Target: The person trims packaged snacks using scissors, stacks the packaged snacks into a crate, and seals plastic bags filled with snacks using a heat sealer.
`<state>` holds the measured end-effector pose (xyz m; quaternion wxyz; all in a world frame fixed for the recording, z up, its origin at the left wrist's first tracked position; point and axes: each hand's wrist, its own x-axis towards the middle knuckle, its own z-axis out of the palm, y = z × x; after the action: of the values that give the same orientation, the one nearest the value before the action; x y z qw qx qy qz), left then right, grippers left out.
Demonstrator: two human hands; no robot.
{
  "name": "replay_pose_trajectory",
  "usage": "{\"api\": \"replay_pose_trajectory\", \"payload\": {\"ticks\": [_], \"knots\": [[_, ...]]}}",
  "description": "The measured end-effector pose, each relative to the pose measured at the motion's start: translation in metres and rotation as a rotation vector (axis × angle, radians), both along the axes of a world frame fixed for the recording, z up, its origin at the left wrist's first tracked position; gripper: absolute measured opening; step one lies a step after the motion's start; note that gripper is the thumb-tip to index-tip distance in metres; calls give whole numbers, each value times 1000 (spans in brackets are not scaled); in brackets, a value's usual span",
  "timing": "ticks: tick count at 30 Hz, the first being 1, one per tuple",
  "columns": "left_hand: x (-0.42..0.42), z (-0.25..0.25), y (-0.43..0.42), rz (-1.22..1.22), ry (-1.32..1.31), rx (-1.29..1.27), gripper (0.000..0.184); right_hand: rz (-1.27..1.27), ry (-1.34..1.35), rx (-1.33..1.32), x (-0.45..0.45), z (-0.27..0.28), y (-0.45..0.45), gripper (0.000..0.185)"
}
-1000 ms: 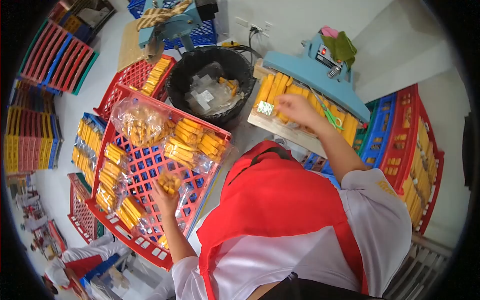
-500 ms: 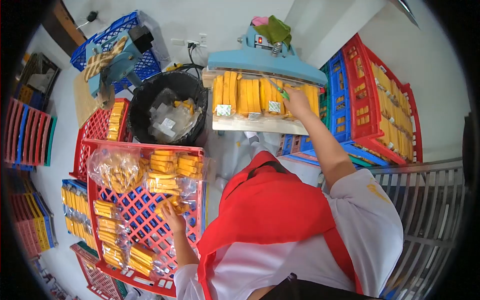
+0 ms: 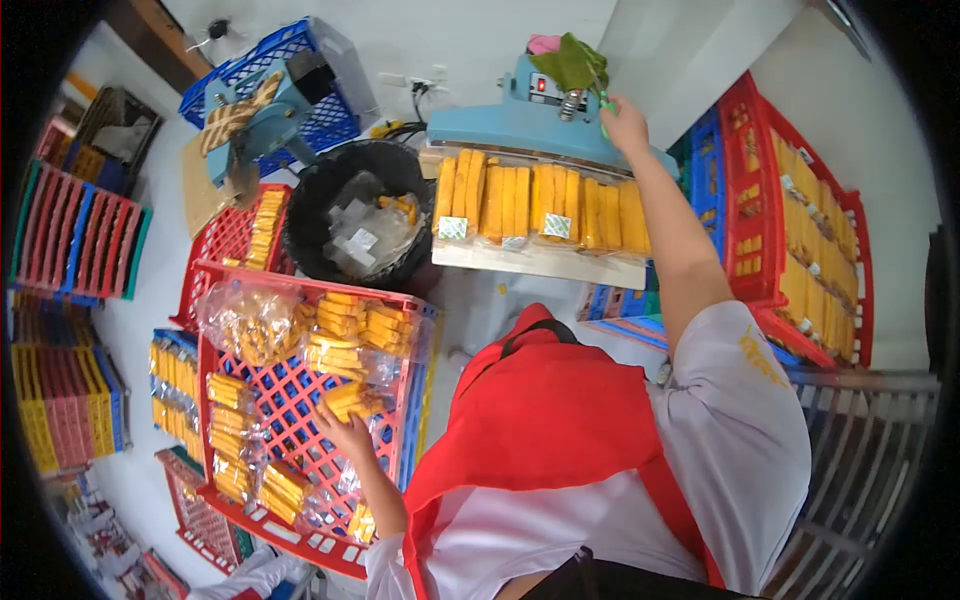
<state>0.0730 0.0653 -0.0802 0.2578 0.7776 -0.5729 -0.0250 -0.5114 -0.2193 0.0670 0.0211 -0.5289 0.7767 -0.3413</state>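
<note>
My right hand [image 3: 627,127] is raised at the top of the blue sealing machine [image 3: 520,125], closed around a green-handled cutting tool [image 3: 604,108]. Its blade is hard to make out against the green cloth [image 3: 572,62] draped there. Below, a row of clear packets of yellow sticks [image 3: 505,203] lies on the machine's pale shelf [image 3: 540,262], some with white-green labels. My left hand [image 3: 345,432] grips the near end of another packet of yellow sticks [image 3: 352,400] in the red crate [image 3: 300,405] at left.
More packets [image 3: 232,430] and a large clear bag of yellow pieces [image 3: 255,325] lie in that crate. A black-lined bin [image 3: 355,215] with plastic scraps stands behind it. Filled crates [image 3: 735,190] are stacked at right. A second blue machine [image 3: 255,125] stands at upper left.
My right hand has moved up from the packets to the cloth on the machine, with the cutting tool in it. My left hand stays at the packet. The whole view has shifted slightly.
</note>
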Motion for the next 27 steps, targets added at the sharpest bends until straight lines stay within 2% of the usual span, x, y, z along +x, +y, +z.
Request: {"api": "replay_pose_trajectory", "payload": {"ticks": [3, 5, 7, 9, 11, 15, 17, 19, 20, 22, 24, 25, 27], "knots": [[-38, 34, -37, -3, 102, -168, 50, -31, 1, 19, -10, -24, -33, 33], [-70, 57, -67, -99, 120, -193, 42, -37, 53, 57, -15, -35, -47, 33], [-113, 89, -92, -275, 227, -226, 31, -42, 26, 91, -22, -48, -60, 32], [-145, 102, -116, -397, 108, -251, 22, -56, 0, 118, -22, -53, -66, 32], [-174, 119, -139, -556, 131, -259, 19, -43, -6, 205, -21, -43, -58, 29], [-221, 131, -186, -653, 172, -192, 22, -122, 42, 1, 2, -21, -21, 27], [-247, 134, -209, -696, 115, -169, 28, 86, -73, -385, 17, -30, -4, 24], [-270, 122, -238, -756, -29, -237, 39, 247, -236, -424, 45, -45, 15, 21], [-282, 118, -250, -773, -34, -226, 39, 292, -234, -367, 59, -45, 30, 20], [-303, 109, -274, -722, -203, -184, 45, 317, -229, -309, 70, -45, 54, 19], [-309, 92, -295, -710, -210, -141, 46, 526, -277, -315, 69, -46, 68, 19], [-310, 83, -302, -678, -218, -98, 47, 504, -275, -318, 64, -44, 72, 19], [-313, 80, -305, -674, -194, -67, 45, 472, -476, -183, 52, -37, 83, 21]]}}
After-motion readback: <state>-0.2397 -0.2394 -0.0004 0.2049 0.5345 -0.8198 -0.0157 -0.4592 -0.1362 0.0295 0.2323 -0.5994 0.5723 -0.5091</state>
